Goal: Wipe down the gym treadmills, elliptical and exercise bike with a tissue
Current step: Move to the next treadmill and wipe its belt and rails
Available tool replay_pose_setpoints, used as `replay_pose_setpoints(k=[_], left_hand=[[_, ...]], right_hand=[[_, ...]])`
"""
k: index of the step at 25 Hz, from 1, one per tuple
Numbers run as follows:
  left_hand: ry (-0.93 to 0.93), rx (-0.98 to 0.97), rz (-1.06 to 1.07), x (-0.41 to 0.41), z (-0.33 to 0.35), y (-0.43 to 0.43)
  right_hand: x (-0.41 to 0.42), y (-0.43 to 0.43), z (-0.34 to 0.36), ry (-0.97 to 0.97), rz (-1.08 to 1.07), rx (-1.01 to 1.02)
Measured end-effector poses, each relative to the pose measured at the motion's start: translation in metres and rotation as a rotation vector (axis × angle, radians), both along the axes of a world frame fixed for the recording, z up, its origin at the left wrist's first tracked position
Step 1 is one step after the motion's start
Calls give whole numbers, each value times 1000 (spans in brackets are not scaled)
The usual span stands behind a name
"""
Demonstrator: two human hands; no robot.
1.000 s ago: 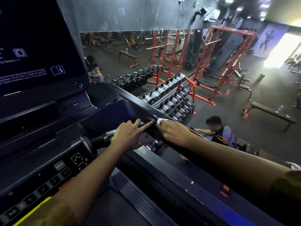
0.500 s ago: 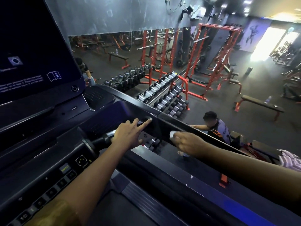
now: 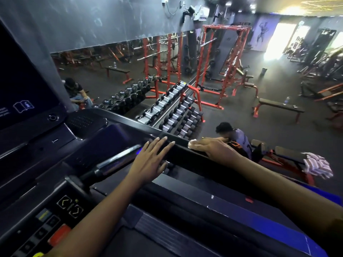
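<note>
The right hand (image 3: 213, 147) curls its fingers over a white crumpled tissue (image 3: 193, 144), pressing it onto the treadmill's black side rail (image 3: 182, 153) to wipe it. Just left, the left hand (image 3: 150, 160) lies flat on the rail, fingers straight and holding nothing, probably bracing.

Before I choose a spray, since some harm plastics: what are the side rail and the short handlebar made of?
Side rail: seemingly moulded black plastic, satin, with a soft purple sheen. Handlebar: probably polished metal, given its bright mirror glints, ending in a matte black, likely rubber, grip.
</note>
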State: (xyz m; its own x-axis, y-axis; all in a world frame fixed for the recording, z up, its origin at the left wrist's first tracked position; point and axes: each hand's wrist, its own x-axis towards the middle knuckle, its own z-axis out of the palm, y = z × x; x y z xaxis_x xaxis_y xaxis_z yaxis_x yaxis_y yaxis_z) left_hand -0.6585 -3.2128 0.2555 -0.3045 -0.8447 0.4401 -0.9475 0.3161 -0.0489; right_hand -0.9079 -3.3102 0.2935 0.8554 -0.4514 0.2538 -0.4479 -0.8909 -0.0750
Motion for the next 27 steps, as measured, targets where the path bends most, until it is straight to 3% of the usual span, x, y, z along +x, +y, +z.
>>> replay_pose_setpoints(k=[8,12,17,27], left_hand=[[-69,88,-228,-92,-6,-40],[-2,86,-226,-98,-21,-48],[43,77,-275,-94,-22,-49],[-8,34,-413,-123,-19,-44]], right_hand=[[-125,56,-5,-121,-162,5],[-103,60,-8,-272,-324,-55],[-55,63,-27,-226,-364,-60],[-141,145,-38,-282,-924,-178]])
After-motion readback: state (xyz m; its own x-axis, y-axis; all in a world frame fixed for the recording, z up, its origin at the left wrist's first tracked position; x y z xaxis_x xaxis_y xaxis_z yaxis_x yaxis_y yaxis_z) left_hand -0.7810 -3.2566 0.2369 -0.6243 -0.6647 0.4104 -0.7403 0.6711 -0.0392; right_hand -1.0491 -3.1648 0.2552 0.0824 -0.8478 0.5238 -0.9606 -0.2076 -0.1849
